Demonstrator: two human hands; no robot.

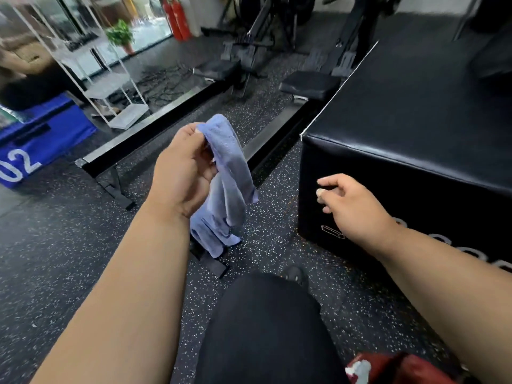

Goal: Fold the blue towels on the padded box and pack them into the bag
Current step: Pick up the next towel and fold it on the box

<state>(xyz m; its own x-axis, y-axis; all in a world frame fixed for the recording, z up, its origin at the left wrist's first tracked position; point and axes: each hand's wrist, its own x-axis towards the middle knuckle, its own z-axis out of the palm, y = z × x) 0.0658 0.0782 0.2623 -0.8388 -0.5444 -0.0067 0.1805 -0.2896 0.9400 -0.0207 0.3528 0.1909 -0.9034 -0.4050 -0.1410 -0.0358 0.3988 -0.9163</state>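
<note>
You are standing on the floor (83, 259) beside the box (415, 128), the big black padded one on your right. Its top is looking bare; no towel is lying on the part you can see. The bag is hard to pick out. A red thing (399, 367) is peeking in at the bottom right, and it may be the bag, but you cannot tell for sure.

You are holding one towel (225, 184) in the air, out over the floor and to the left of the box, not touching it. It is looking bunched and not yet folded. So the step in hand seems to be getting this towel to the box to fold it.

Your left hand (182, 173) is pinching the towel near its top end. A small bit is poking up above your fingers, and the rest is hanging down past your wrist in loose folds.

Your right hand (352, 203) is holding nothing. Its fingers are loosely curled, in front of the box's side, well apart from the towel.

Next, you will likely need to lay the towel flat on the box top. Your free hand should take a corner and pull it wide.
</note>
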